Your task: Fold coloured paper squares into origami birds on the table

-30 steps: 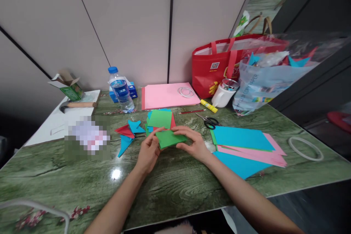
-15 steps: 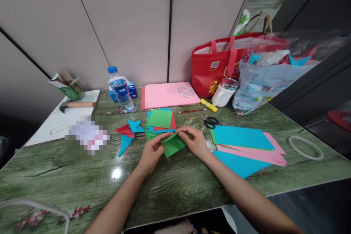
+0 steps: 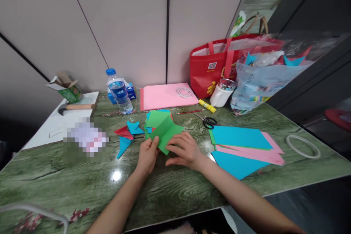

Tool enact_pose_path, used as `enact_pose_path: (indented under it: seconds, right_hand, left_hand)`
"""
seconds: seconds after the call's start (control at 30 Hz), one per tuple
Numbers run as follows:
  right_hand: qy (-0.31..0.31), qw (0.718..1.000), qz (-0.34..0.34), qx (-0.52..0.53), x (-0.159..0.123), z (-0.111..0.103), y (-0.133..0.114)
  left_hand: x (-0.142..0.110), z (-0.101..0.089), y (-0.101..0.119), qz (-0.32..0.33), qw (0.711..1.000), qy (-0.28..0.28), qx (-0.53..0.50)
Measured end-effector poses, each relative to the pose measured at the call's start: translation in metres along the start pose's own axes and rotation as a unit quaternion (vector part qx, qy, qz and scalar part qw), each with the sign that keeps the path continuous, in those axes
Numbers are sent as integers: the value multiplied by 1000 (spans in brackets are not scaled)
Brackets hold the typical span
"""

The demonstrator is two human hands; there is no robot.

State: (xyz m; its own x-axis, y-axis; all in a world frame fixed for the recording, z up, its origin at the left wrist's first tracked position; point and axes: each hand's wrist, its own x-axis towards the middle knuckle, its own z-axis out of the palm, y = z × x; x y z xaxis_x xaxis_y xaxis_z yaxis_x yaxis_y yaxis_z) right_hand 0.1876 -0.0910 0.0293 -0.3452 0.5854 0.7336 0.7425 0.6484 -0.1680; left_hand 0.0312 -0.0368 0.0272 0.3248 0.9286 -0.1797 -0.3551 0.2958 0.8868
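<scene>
My left hand (image 3: 148, 153) pinches the lower left corner of a green paper square (image 3: 166, 134), held tilted above the table. My right hand (image 3: 184, 150) grips the same sheet along its lower right edge, thumb on top and fingers curled under. Just behind the sheet lies a small stack of green, blue and red paper squares (image 3: 156, 117). To the left of my hands lie folded blue and red paper shapes (image 3: 127, 133).
Large blue and pink sheets (image 3: 244, 146) lie at right, with scissors (image 3: 207, 121), a pencil, a glue stick (image 3: 207, 106) and a white jar behind. A water bottle (image 3: 119, 92), pink paper, a red bag (image 3: 216, 64) and a plastic bag stand by the wall. A tape ring (image 3: 303, 146) lies far right.
The green sheet lay flat, was folded up into a peak, and now stands opened and tilted upward. My right hand slid down to its lower right edge.
</scene>
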Motion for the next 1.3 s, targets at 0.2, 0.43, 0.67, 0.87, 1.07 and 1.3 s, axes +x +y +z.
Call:
enact_pose_path:
  seconds: [0.2,0.43,0.67,0.87,1.07,1.3]
  right_hand:
    - [-11,999,40,6,-1,11,-4]
    - [54,963,220,146,-2,19,0]
    - [81,959,250,104,2,16,-2]
    - [83,961,262,34,7,6,-3]
    - [88,936,325,102,3,11,-2]
    - [90,923,360,103,2,12,-3]
  left_hand:
    - [-1,3,4,-26,998,-18,-62]
    - [-4,1,1,-31,995,-94,-17]
    - [-4,3,-2,-28,994,-106,-22]
    - [-4,3,-4,-7,995,-96,-17]
    - [-4,2,-2,-35,995,-96,-23]
    - [-4,4,-1,-44,994,-92,-34]
